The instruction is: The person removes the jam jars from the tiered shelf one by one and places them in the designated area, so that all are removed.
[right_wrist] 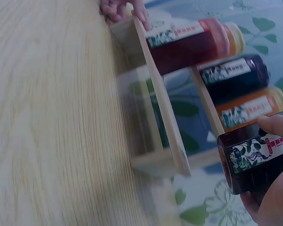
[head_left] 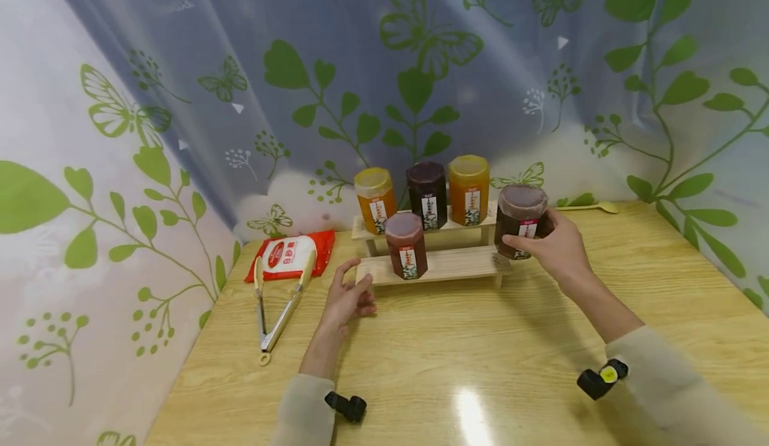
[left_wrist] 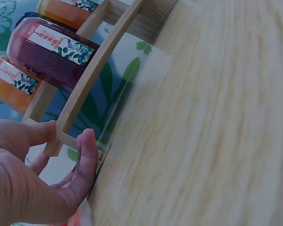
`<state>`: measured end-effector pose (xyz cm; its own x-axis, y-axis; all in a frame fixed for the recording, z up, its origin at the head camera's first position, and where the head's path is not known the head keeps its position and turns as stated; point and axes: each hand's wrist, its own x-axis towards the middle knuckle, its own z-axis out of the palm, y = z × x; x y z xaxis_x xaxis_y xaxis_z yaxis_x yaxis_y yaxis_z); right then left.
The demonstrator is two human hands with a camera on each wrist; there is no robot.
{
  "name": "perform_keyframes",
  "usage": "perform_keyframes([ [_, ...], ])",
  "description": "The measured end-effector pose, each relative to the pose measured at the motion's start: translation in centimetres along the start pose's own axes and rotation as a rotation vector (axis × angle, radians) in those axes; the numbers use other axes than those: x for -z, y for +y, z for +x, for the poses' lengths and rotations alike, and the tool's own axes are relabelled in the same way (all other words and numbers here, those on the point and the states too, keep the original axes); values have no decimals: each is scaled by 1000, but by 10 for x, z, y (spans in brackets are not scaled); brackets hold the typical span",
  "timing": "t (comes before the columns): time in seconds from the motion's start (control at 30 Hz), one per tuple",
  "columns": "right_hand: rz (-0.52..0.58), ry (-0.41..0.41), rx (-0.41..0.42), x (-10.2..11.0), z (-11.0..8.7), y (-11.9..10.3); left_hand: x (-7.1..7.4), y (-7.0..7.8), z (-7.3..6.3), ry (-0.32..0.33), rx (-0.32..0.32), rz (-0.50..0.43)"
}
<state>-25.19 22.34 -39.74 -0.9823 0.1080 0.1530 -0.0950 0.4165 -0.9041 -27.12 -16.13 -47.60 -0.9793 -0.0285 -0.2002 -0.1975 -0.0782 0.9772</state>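
My right hand [head_left: 559, 246] grips a dark jam jar [head_left: 507, 226] with a white and pink label, thumb across its front. The jar is at the right end of a two-step wooden rack [head_left: 450, 266]; in the right wrist view the dark jar [right_wrist: 254, 155] appears apart from the lower step. My left hand [head_left: 345, 302] holds the left end of that step between thumb and fingers. A reddish jam jar [head_left: 405, 246] stands on the lower step. On the upper step are an orange jar [head_left: 375, 199], a near-black jar [head_left: 427, 195] and another orange jar [head_left: 469, 189].
Left of the rack lies a red and white packet [head_left: 291, 256], with metal tongs [head_left: 279, 322] partly over it. A yellowish spoon [head_left: 603, 207] lies behind my right hand. A patterned curtain [head_left: 336, 85] hangs behind the wooden table [head_left: 420, 366].
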Motion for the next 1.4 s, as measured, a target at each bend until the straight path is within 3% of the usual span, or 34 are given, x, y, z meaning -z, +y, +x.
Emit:
perform_keyframes([
  [0.7, -68, 153, -165, 75, 6, 77, 2, 0, -3, -10, 7, 16],
  [1.1, -68, 202, -214, 104, 14, 100, 2, 0, -2, -15, -14, 12],
  [1.4, -6, 244, -306, 118, 18, 114, 3, 0, 0, -33, -4, 16],
])
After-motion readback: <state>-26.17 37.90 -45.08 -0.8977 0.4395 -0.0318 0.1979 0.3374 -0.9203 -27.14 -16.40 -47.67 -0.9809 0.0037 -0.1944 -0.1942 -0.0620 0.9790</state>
